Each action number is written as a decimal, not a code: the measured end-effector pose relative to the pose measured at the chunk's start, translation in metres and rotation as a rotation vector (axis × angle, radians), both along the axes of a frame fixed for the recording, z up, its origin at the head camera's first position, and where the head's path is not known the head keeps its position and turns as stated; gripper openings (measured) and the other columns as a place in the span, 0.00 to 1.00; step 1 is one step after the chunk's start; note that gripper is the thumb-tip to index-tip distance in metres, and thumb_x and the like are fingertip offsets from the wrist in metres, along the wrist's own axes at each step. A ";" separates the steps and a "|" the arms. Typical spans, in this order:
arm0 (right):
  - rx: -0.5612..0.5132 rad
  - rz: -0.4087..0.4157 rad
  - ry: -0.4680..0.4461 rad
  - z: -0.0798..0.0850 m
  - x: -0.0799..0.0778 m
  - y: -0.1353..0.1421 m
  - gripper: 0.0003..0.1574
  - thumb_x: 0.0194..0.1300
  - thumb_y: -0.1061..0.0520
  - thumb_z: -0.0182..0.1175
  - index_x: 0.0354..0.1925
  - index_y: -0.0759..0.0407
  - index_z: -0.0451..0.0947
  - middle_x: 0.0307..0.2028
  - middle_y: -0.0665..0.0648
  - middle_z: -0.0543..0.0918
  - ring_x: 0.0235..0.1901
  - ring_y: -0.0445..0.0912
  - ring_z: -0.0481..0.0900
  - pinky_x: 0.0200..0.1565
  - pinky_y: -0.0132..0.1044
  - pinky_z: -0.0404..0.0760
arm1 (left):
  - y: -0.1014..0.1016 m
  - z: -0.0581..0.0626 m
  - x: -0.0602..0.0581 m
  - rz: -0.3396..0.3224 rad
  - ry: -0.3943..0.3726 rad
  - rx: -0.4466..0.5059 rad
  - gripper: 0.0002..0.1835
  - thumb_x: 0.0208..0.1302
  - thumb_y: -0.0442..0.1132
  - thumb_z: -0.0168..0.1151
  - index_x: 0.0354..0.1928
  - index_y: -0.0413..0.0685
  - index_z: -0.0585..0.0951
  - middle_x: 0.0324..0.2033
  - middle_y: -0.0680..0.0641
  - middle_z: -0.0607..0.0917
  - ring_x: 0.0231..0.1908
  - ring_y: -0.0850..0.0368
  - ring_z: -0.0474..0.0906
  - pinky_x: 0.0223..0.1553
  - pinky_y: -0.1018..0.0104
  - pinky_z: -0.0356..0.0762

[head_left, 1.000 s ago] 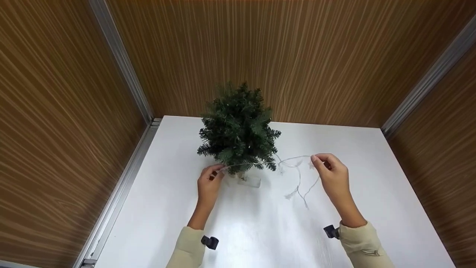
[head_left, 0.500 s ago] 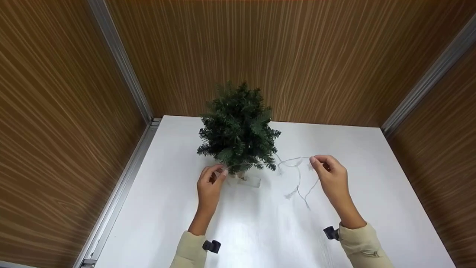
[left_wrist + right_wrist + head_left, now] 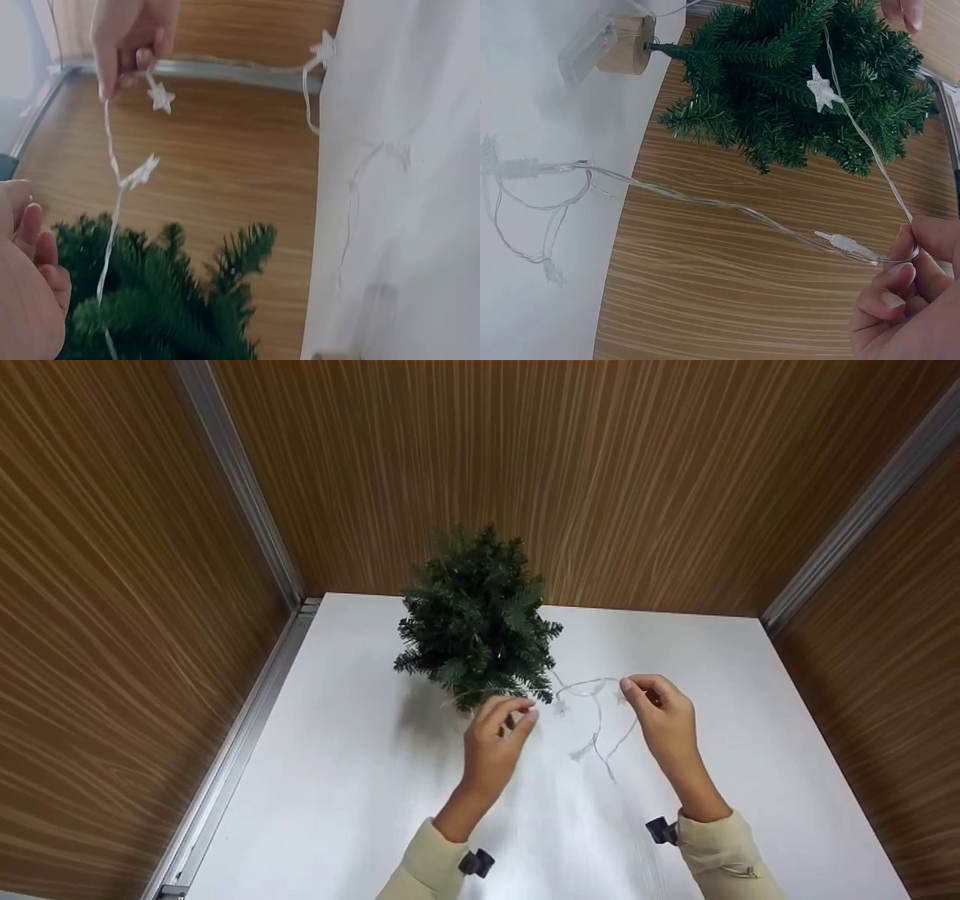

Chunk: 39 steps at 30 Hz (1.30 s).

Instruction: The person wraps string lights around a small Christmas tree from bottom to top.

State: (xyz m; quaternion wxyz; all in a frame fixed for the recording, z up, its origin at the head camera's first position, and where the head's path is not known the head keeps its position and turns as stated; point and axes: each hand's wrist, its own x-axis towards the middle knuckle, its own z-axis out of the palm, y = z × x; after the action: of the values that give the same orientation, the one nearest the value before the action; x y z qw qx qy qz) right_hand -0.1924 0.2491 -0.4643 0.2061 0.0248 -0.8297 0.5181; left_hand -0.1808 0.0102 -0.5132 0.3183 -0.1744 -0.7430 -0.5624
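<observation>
A small artificial Christmas tree (image 3: 476, 615) stands on the white table. My right hand (image 3: 664, 720), right of the tree, pinches a clear-wired string of star lights (image 3: 823, 88) between thumb and fingers. From there one run of wire crosses the tree's front branches, while another hangs down toward the table with more stars. My left hand (image 3: 495, 742) is in front of the tree's lower branches. In the left wrist view its fingers (image 3: 52, 277) are loosely bent and apart from the wire, with nothing seen in them.
In the right wrist view a clear box (image 3: 585, 52) lies on the table beside the tree's round wooden base (image 3: 630, 45). Wood-grain panels (image 3: 487, 457) with metal edge rails enclose the table (image 3: 322, 780) at the back and both sides.
My left hand has let go of the light string at the tree's lower left and moved right, to the front of the tree. My right hand stays nearly in place, still pinching the wire.
</observation>
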 end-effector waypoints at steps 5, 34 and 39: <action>-0.013 0.011 -0.028 -0.003 0.000 0.000 0.13 0.71 0.53 0.64 0.43 0.62 0.85 0.33 0.54 0.83 0.33 0.43 0.76 0.34 0.26 0.74 | 0.022 0.001 -0.001 -0.089 -0.082 0.020 0.08 0.69 0.43 0.67 0.45 0.51 0.87 0.46 0.52 0.81 0.33 0.63 0.76 0.29 0.72 0.76; -0.050 0.055 -0.077 -0.007 0.008 -0.001 0.11 0.72 0.56 0.62 0.45 0.63 0.84 0.38 0.60 0.84 0.36 0.39 0.78 0.36 0.25 0.77 | 0.078 0.005 -0.038 -0.289 -0.183 0.021 0.11 0.72 0.46 0.62 0.50 0.52 0.86 0.49 0.52 0.79 0.33 0.67 0.72 0.35 0.73 0.77; -0.033 0.065 -0.088 0.005 0.016 -0.009 0.09 0.72 0.60 0.62 0.44 0.66 0.83 0.38 0.62 0.84 0.34 0.38 0.76 0.36 0.25 0.76 | 0.076 0.002 -0.037 -0.283 -0.158 0.006 0.12 0.71 0.46 0.64 0.49 0.49 0.86 0.47 0.52 0.80 0.33 0.67 0.73 0.35 0.72 0.78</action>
State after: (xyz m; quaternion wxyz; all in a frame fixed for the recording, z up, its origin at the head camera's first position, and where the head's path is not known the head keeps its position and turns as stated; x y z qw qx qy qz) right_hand -0.1763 0.2398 -0.4593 0.1531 0.0255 -0.8281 0.5386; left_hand -0.2180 0.0865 -0.5109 0.1768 -0.2317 -0.7321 -0.6157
